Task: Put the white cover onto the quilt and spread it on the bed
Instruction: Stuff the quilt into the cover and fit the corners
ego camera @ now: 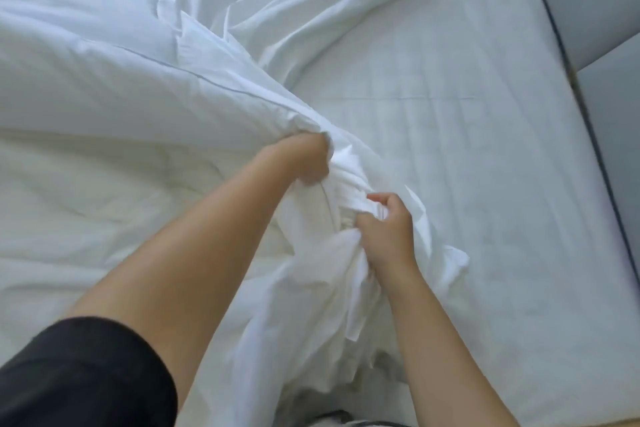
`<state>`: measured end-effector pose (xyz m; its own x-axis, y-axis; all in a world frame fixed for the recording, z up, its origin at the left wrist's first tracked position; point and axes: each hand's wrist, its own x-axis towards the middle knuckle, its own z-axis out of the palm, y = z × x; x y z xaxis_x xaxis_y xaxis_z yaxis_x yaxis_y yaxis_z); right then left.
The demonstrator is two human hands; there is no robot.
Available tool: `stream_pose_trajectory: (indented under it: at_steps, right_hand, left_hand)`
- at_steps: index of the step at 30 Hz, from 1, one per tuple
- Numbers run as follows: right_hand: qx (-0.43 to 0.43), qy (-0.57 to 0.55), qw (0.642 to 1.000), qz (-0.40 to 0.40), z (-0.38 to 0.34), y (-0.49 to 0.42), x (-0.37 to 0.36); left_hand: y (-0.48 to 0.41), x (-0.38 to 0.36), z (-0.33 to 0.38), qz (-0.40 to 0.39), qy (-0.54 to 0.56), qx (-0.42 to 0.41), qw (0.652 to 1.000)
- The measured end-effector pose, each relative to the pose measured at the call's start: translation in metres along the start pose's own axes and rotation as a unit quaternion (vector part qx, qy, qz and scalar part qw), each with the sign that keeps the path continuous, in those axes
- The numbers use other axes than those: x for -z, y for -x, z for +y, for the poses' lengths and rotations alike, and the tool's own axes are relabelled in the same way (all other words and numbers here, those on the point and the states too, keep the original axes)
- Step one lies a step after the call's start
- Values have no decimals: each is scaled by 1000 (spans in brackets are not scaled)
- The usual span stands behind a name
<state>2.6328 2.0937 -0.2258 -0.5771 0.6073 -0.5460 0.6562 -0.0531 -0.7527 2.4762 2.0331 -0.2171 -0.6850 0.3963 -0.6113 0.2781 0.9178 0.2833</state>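
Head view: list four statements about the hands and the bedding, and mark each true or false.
1. The left hand grips the bunched white cover. True.
2. The right hand lies flat on the bed. False: its fingers curl round the white cover.
3. The white cover is spread smooth over the whole bed. False: it is bunched between the hands, and the bed's right side lies uncovered.
4. A dark sleeve covers the left upper arm. True.

Bare bed right of bunched cover
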Motion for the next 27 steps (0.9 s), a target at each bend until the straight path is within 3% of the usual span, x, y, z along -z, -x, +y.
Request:
stream_pose_trajectory:
  at_steps: [3,6,14,19,23,27]
  right_hand:
    - [-22,123,987,-98,15,-13,-7]
    - [37,182,979,-86,-2,-35,-18]
    - [149,171,963,-146,-40,-44,-66]
    - [257,182,946,-77,-38,-3,-89]
    - [346,218,911,-51,-38,54,-104]
    - [420,275,853,-145,-40,121,-129]
  left_hand:
    - [4,-39,-15,-34,-9,20,999]
    - [9,-50,-19,42,60,23,997]
    - [51,-37,-47,113,195,18,974]
    - [99,-44,-84,160,283,22,945]
    - [156,-48,-122,198,291,63,934]
    - [233,-50,-170,263,331,119,898]
